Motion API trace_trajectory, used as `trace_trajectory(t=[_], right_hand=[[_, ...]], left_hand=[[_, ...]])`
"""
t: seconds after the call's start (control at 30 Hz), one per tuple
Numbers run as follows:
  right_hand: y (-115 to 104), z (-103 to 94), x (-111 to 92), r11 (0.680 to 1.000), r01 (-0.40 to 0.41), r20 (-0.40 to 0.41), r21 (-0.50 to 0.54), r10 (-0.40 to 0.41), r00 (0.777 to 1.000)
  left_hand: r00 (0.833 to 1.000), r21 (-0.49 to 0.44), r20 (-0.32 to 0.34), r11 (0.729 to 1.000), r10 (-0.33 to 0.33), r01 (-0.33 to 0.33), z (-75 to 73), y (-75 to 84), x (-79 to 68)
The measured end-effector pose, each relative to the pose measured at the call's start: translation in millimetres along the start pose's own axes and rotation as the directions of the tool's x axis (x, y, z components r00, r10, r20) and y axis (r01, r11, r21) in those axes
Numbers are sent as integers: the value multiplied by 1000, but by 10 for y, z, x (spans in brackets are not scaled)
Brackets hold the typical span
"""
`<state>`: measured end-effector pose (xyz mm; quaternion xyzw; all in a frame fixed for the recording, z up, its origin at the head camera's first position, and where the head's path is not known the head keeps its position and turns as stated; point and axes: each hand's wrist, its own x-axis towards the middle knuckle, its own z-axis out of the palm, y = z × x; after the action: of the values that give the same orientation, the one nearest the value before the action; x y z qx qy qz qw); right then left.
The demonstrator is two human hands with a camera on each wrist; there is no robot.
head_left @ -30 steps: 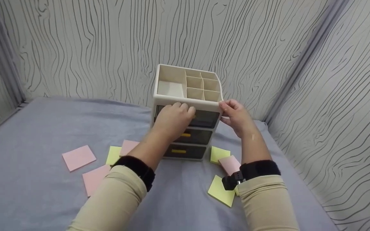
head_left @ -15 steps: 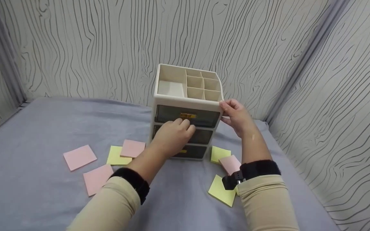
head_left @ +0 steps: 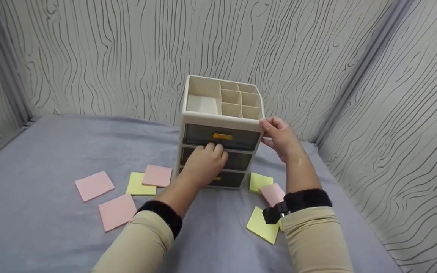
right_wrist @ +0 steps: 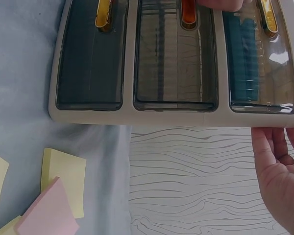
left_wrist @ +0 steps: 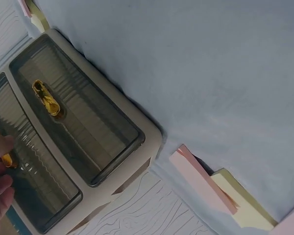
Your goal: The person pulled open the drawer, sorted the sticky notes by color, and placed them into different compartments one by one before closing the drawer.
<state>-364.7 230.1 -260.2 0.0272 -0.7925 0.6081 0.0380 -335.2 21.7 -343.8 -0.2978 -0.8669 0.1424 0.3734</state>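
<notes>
A white desktop drawer organizer [head_left: 222, 118] stands upright with three smoky see-through drawers. My left hand [head_left: 205, 163] is at the middle drawer, its curled fingers on the small amber handle [left_wrist: 8, 159]. That drawer's front [right_wrist: 176, 63] is flush with the frame. Above it, the top drawer's handle [head_left: 222, 136] shows uncovered, and something teal [right_wrist: 245, 58] shows through that drawer's front. My right hand [head_left: 281, 138] grips the organizer's upper right corner, thumb at the front edge and fingers along the side.
Pink sticky-note pads [head_left: 94, 186] and a yellow pad [head_left: 137, 185] lie to the left on the grey-blue cloth [head_left: 44, 212]. More pads lie to the right, including a yellow one [head_left: 262, 225] and a pink one [head_left: 272, 194]. A wood-grain patterned wall [head_left: 127, 57] rises behind.
My left hand has moved down from the top drawer's front to the middle drawer, uncovering the top handle. My right hand stays on the corner.
</notes>
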Motion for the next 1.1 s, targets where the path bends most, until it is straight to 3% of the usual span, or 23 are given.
trace_trajectory(t=[0.27, 0.5, 0.8, 1.1], right_hand=[[7, 20, -2, 1000, 7, -4, -4, -7, 1000], [9, 15, 5, 1000, -12, 1, 8, 12, 1000], [9, 3, 2, 1000, -14, 2, 14, 14, 1000], [-1, -13, -3, 1000, -10, 10, 20, 10, 1000]], left_hand=[[1000, -10, 17, 1000, -21, 21, 2, 36, 17], [999, -24, 43, 1000, 14, -13, -77, 42, -29], [999, -14, -44, 999, 32, -32, -137, 105, -62], [997, -21, -41, 997, 70, -71, -297, 156, -131]])
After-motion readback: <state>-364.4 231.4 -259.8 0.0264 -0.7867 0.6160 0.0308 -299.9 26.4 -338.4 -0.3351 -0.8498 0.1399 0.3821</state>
